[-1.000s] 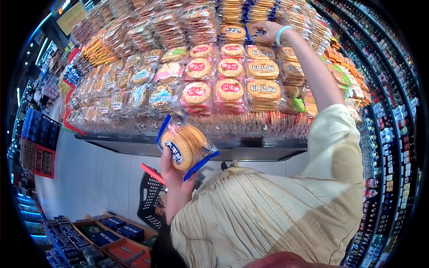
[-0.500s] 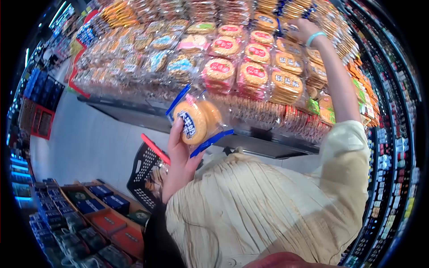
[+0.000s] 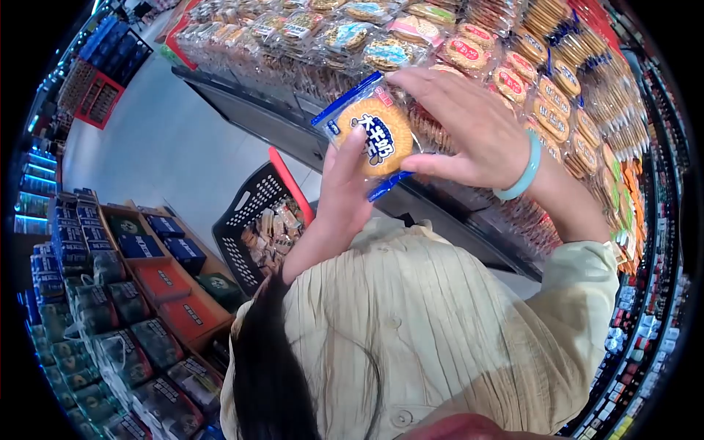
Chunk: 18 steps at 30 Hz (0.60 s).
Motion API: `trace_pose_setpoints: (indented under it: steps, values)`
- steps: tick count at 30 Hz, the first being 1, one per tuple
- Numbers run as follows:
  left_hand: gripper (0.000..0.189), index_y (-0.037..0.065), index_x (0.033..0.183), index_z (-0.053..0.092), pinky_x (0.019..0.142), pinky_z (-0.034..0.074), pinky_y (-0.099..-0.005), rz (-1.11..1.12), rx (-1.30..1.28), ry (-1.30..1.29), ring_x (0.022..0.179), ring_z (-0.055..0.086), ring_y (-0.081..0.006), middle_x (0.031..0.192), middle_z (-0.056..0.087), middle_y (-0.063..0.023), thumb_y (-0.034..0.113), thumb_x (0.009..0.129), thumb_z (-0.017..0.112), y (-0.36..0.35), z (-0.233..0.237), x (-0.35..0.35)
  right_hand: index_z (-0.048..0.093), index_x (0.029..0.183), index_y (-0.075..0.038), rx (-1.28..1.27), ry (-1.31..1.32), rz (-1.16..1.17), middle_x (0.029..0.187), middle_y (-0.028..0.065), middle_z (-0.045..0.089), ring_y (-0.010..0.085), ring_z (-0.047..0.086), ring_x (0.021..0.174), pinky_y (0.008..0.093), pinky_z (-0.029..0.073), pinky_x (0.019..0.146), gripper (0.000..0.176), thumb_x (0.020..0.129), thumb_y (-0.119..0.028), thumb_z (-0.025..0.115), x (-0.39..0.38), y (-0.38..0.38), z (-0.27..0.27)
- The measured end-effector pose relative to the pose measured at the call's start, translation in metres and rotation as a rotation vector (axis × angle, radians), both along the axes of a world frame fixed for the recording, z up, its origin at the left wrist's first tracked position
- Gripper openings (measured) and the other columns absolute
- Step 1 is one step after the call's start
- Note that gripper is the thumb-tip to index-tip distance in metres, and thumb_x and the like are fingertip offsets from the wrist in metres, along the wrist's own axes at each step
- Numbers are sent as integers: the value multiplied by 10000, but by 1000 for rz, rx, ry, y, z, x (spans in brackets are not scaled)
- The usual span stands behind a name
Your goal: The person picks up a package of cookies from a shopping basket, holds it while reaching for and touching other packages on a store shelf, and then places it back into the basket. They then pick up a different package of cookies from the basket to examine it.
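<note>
A clear packet of round biscuits (image 3: pixel 389 117) with blue ends and dark blue lettering is held up in front of my chest. My left hand (image 3: pixel 341 187) is closed on its left side, with the thumb across the front. At the packet's right side is my right hand (image 3: pixel 469 128), a pale green bangle on its wrist. Its fingers touch the upper right corner and its thumb the lower right, gripping the packet between them. Below my left forearm is a black shopping basket (image 3: pixel 233 224) with a red handle (image 3: pixel 287 182), holding small wrapped items (image 3: pixel 275 231).
Ahead, a long display is stacked with bagged biscuits (image 3: pixel 554 114) in several kinds. Boxes and dark packs (image 3: pixel 147 352) are piled at lower left. A red crate (image 3: pixel 99 99) stands across the grey floor (image 3: pixel 198 139). Shelves curve along the right.
My right hand has come back from the far biscuit stacks to the packet. The packet has moved up and right and turned face-on. The view has shifted, showing more of the basket.
</note>
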<state>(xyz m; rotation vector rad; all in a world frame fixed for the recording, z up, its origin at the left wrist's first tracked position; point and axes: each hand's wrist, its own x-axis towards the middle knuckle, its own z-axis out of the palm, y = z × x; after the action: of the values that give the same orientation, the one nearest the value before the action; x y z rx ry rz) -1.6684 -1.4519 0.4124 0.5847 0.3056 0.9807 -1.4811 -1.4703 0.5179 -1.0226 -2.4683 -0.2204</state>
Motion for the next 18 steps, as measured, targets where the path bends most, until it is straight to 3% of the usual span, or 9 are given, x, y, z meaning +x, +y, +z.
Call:
trace_pose_setpoints:
  steps: [2,4,5,7,12,14,18]
  values:
    - [436,9,1294,429,942,501,-381,156,9,-60,1080,614,-225,1187,591,-128,249,949,545,-3,8,2,425,1316,9,-22,51,6,1268,214,516,369,550,1118,417,463,921,761,777,-454,697,-13,0,-10]
    - [431,17,1295,427,938,505,-383,170,24,-51,1083,611,-222,1203,580,-128,239,948,552,-4,8,-2,409,1307,37,-101,88,-87,1246,227,523,376,550,1108,423,471,902,842,735,-498,719,-25,-3,-18]
    - [428,20,1295,426,935,506,-385,212,31,-34,1086,609,-219,1205,579,-125,241,951,550,-5,8,-2,355,1374,34,-197,120,-105,1301,239,490,390,502,1189,419,427,978,902,724,-447,755,-31,-5,-21]
    - [420,32,1302,422,913,516,-375,263,55,-39,1082,607,-209,1199,579,-113,248,961,539,-6,8,0,334,1384,34,-193,120,-115,1307,244,481,393,500,1190,418,431,972,920,724,-453,751,-41,-4,-28]
    - [484,85,1358,422,967,456,-377,213,-22,84,1167,554,-203,1283,559,-67,364,973,512,-7,-5,-5,321,1370,60,-270,118,-196,1280,241,474,376,528,1126,424,458,922,944,690,-419,768,-52,-5,-28]
    - [477,92,1357,385,917,497,-366,170,-86,19,1126,572,-208,1254,547,-82,310,963,545,-9,-5,-6,330,1352,85,-246,119,-192,1298,246,454,381,507,1150,422,459,922,940,682,-404,773,-51,-8,-29]
    - [484,83,1383,362,966,459,-382,103,-39,-11,1175,536,-212,1279,534,-81,312,980,502,-13,2,-2,336,1347,93,-255,85,-254,1311,247,439,380,496,1157,426,451,940,934,651,-352,773,-50,-15,-21]
